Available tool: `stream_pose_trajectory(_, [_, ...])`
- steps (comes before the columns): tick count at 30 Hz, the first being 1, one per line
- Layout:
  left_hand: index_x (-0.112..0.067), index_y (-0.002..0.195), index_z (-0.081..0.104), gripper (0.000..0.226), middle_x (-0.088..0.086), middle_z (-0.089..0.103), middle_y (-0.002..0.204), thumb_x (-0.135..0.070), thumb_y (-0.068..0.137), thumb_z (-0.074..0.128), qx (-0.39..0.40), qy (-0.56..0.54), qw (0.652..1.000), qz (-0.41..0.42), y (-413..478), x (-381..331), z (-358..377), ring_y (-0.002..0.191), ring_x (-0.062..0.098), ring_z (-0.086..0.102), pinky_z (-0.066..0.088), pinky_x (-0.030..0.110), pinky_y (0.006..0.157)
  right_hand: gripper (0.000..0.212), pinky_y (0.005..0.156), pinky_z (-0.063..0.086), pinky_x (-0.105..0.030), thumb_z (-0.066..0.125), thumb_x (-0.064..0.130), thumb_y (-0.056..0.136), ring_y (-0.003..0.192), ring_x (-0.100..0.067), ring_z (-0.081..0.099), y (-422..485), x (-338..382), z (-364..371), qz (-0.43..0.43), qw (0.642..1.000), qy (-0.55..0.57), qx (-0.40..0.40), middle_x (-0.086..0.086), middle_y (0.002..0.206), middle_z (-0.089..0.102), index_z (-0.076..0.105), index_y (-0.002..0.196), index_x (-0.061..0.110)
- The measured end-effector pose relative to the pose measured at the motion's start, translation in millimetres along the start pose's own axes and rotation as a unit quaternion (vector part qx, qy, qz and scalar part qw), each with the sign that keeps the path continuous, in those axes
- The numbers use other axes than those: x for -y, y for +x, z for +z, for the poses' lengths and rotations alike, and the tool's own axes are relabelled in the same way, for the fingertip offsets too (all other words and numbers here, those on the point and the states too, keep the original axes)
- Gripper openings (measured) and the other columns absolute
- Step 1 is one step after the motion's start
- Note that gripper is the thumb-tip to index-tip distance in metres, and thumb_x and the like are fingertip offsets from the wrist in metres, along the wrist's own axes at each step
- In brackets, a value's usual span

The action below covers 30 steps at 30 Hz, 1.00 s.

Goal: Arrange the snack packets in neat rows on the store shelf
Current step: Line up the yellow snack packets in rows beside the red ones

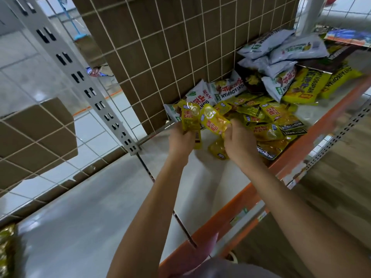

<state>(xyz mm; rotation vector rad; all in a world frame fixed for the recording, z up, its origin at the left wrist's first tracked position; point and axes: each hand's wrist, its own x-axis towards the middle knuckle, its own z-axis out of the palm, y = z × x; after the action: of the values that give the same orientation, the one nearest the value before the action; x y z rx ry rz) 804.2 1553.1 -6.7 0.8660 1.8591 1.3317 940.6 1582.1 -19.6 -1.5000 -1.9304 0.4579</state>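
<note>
Left hand (181, 141) is up over the shelf, fingers curled tight round an upright yellow packet (189, 116). Right hand (240, 140) is just beside it, pinching a second yellow packet (214, 123) that tilts towards the first. Both packets are held above the white shelf board (200, 177), close to the wire grid (170, 47) at the back. To the right of the hands, a loose pile of small yellow packets (263, 119) sprawls across the board, no rows in it. Beyond that, pale packets (281, 51) are heaped against the grid, with big yellow bags (307, 85) alongside, near the orange front edge (301, 145). A slotted grey upright (76, 77) stands to the left.
</note>
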Motion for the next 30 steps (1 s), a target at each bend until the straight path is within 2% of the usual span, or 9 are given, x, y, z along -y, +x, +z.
stream_pose_trajectory(3, [-0.013, 0.095, 0.06, 0.016, 0.008, 0.064, 0.08, -0.003, 0.088, 0.05, 0.041, -0.151, 0.985, -0.068, -9.6, -1.1, 12.7, 0.07, 0.023, 0.064, 0.057, 0.038, 0.068, 0.032, 0.061, 0.033, -0.027, 0.034, 0.019, 0.101, 0.073, -0.018, 0.05, -3.8, 7.0, -3.1, 0.105, 0.966, 0.232, 0.035, -0.008, 0.094, 0.052, 0.05, 0.121, 0.001])
stream_pose_trajectory(6, [-0.015, 0.103, 0.06, 0.009, 0.002, 0.068, 0.079, -0.018, 0.095, 0.057, 0.064, -0.23, 0.966, -0.094, -17.0, -4.2, 24.2, 0.064, 0.015, 0.064, 0.054, 0.027, 0.06, 0.023, 0.055, 0.035, -0.013, 0.034, 0.021, 0.101, 0.068, -0.001, 0.046, -7.6, 11.7, -4.1, 0.148, 0.946, 0.286, 0.048, 0.002, 0.094, 0.051, 0.048, 0.119, 0.014])
stream_pose_trajectory(11, [-0.014, 0.099, 0.061, 0.011, 0.005, 0.068, 0.089, -0.009, 0.09, 0.064, 0.045, -0.222, 0.972, -0.064, -14.7, 6.3, 33.4, 0.082, 0.022, 0.064, 0.056, 0.041, 0.079, 0.017, 0.051, 0.03, -0.008, 0.042, 0.02, 0.097, 0.068, -0.014, 0.049, 4.4, -2.3, -16.5, 0.041, 0.987, 0.122, 0.094, 0.007, 0.079, 0.054, 0.059, 0.099, 0.014])
stream_pose_trajectory(14, [-0.015, 0.101, 0.059, 0.016, 0.003, 0.068, 0.092, -0.011, 0.088, 0.067, 0.031, -0.217, 0.971, -0.091, -9.5, 7.3, 30.1, 0.082, 0.019, 0.066, 0.057, 0.038, 0.078, 0.038, 0.095, 0.037, -0.032, 0.052, 0.011, 0.086, 0.118, -0.028, 0.046, 19.0, -25.5, -28.6, 0.007, 0.989, -0.082, 0.122, -0.01, 0.126, 0.051, 0.052, 0.124, 0.012])
stream_pose_trajectory(17, [-0.02, 0.094, 0.06, 0.013, 0.0, 0.069, 0.089, -0.012, 0.088, 0.068, 0.037, -0.199, 0.974, -0.098, -9.6, 7.0, 26.8, 0.076, 0.015, 0.067, 0.054, 0.026, 0.061, 0.063, 0.114, 0.01, -0.055, 0.057, 0.016, 0.082, 0.142, -0.032, 0.013, 30.0, -37.6, -38.5, 0.05, 0.936, -0.238, 0.256, -0.01, 0.152, 0.021, 0.033, 0.141, 0.017])
stream_pose_trajectory(21, [-0.02, 0.094, 0.06, 0.012, 0.002, 0.069, 0.091, -0.013, 0.088, 0.067, 0.035, -0.179, 0.979, -0.091, -13.3, 6.7, 26.7, 0.078, 0.016, 0.067, 0.051, 0.021, 0.052, 0.058, 0.11, 0.016, -0.06, 0.06, 0.024, 0.083, 0.137, -0.037, 0.022, 34.0, -28.8, -34.6, 0.044, 0.904, -0.315, 0.286, -0.016, 0.146, 0.027, 0.04, 0.136, 0.017])
stream_pose_trajectory(24, [-0.016, 0.1, 0.06, 0.015, 0.008, 0.07, 0.1, -0.012, 0.088, 0.067, 0.038, -0.177, 0.98, -0.082, -14.5, 8.4, 23.8, 0.09, 0.024, 0.068, 0.057, 0.032, 0.07, 0.047, 0.107, 0.02, -0.062, 0.063, 0.025, 0.082, 0.134, -0.036, 0.024, 34.7, -20.3, -34.2, 0.032, 0.89, -0.367, 0.268, -0.016, 0.139, 0.033, 0.049, 0.126, 0.016])
stream_pose_trajectory(28, [-0.017, 0.095, 0.061, 0.013, 0.006, 0.071, 0.097, -0.013, 0.086, 0.069, 0.024, -0.173, 0.982, -0.074, -17.5, 11.0, 10.7, 0.093, 0.025, 0.069, 0.056, 0.043, 0.086, 0.012, 0.099, 0.033, -0.052, 0.063, 0.013, 0.079, 0.116, -0.035, 0.046, 37.8, -9.6, -44.4, 0.019, 0.919, -0.336, 0.204, -0.013, 0.112, 0.051, 0.051, 0.082, 0.011])
stream_pose_trajectory(30, [-0.021, 0.088, 0.061, 0.011, 0.003, 0.071, 0.09, -0.013, 0.086, 0.069, 0.016, -0.172, 0.983, -0.066, -19.6, 13.9, 0.2, 0.09, 0.025, 0.069, 0.056, 0.046, 0.087, 0.015, 0.082, 0.043, -0.041, 0.059, 0.004, 0.079, 0.099, -0.036, 0.055, 34.7, -0.5, -47.0, -0.011, 0.951, -0.269, 0.155, -0.013, 0.098, 0.056, 0.047, 0.071, 0.009])
